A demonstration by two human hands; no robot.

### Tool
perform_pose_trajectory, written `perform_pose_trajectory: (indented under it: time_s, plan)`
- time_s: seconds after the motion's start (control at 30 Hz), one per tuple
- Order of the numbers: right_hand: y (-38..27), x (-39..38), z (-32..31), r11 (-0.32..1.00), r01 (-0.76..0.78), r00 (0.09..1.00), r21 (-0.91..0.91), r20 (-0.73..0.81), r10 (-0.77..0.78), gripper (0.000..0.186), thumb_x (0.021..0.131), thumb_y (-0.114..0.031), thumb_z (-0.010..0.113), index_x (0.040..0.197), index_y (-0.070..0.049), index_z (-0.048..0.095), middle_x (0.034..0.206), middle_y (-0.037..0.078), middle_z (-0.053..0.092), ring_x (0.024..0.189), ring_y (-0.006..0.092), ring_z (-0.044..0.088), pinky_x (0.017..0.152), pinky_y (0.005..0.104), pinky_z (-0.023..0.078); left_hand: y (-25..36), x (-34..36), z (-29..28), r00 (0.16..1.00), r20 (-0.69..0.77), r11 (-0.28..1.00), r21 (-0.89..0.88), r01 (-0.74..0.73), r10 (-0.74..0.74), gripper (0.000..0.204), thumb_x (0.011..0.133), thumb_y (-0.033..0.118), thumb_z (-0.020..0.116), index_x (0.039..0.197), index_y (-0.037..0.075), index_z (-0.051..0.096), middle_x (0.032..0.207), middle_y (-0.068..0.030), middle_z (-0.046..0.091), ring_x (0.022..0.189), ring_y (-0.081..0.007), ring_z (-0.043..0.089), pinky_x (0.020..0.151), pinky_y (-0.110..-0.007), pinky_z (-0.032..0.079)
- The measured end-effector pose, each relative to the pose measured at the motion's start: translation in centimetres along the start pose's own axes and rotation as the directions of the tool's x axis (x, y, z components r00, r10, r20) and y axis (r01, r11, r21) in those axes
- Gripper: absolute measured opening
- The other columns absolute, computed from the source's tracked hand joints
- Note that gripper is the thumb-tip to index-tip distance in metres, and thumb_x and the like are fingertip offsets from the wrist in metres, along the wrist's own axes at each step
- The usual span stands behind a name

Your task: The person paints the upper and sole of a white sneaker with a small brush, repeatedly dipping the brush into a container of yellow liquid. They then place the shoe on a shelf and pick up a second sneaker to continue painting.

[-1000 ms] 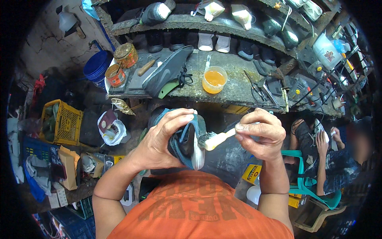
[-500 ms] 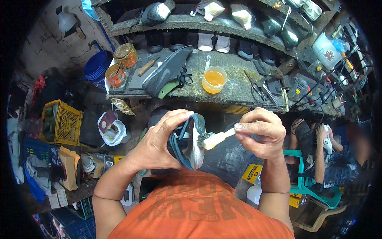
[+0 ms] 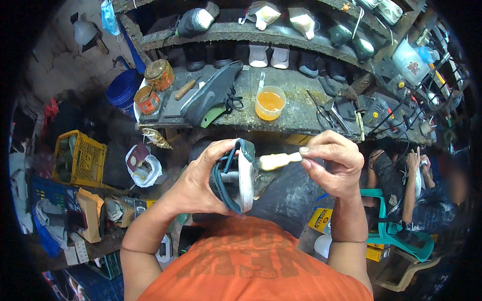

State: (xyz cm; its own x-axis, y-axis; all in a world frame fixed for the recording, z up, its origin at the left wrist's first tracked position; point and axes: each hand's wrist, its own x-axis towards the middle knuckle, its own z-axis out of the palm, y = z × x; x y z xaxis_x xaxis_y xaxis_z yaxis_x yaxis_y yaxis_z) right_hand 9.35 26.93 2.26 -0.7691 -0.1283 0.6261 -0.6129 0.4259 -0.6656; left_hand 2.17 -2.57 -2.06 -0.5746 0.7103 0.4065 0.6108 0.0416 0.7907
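My left hand (image 3: 200, 178) is wrapped round a sandal (image 3: 246, 179) with dark blue straps, held on edge in front of my chest. Its pale, whitish sole faces right. Between the fingertips of my right hand (image 3: 340, 164) is the end of a small brush (image 3: 279, 161) with a cream handle. The bristles point at the sole, near its upper half; whether they touch it I cannot tell. Beyond my hands, a clear tub (image 3: 271, 116) of orange-yellow liquid stands on the workbench (image 3: 296, 100), with another brush (image 3: 261, 80) leaning at its far rim.
Left of the tub are a dark grey sneaker (image 3: 213, 95) and rusty cans (image 3: 159, 75). Pliers (image 3: 321, 110) lie to its right. Shoes fill the shelf (image 3: 241, 36) behind. A yellow crate (image 3: 88, 159) stands left. At right, another person's hand (image 3: 412, 163) is near a teal chair (image 3: 401, 243).
The brush has swung to a more level angle and its bristles have shifted slightly up the sole. The sandal has turned a little in my left hand.
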Motion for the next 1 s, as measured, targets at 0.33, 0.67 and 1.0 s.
perform_pose_trajectory:
  time_s: [0.33, 0.67, 1.0]
  plan:
    - [0.3, 0.7, 0.6, 0.996, 0.013, 0.999, -0.091, 0.037, -0.01, 0.023, 0.075, 0.001, 0.081, 0.098, -0.004, 0.079, 0.083, 0.009, 0.072, 0.072, 0.0192, 0.07, 0.064, 0.0295, 0.054, 0.1, -0.3, 0.1, 0.992, 0.039, 0.991, -0.057, 0.119, -0.117, 0.129, 0.046, 0.029, 0.105, 0.153, 0.012, 0.036, 0.144, -0.0137, 0.052, 0.134, -0.0301, 0.054, 0.113, -0.042, 0.043]
    - [0.4, 0.6, 0.7, 0.997, 0.002, 0.997, -0.082, 0.078, 0.005, 0.024, 0.074, 0.002, 0.08, 0.098, -0.003, 0.079, 0.084, 0.009, 0.071, 0.072, 0.018, 0.069, 0.063, 0.0283, 0.052, -0.2, -0.3, -0.1, 0.986, 0.055, 0.987, -0.002, 0.159, -0.159, 0.136, 0.043, 0.034, 0.106, 0.155, 0.01, 0.032, 0.145, -0.015, 0.051, 0.134, -0.0311, 0.053, 0.113, -0.043, 0.043]
    - [0.5, 0.4, 1.3, 0.995, 0.061, 0.997, -0.085, 0.045, -0.057, 0.024, 0.073, 0.0, 0.082, 0.096, -0.005, 0.079, 0.081, 0.008, 0.07, 0.068, 0.0188, 0.067, 0.06, 0.0296, 0.051, -0.3, -0.3, 0.0, 0.975, 0.054, 0.976, -0.034, 0.217, -0.215, 0.146, 0.037, 0.035, 0.107, 0.156, 0.006, 0.028, 0.145, -0.014, 0.05, 0.136, -0.0293, 0.051, 0.116, -0.043, 0.04]
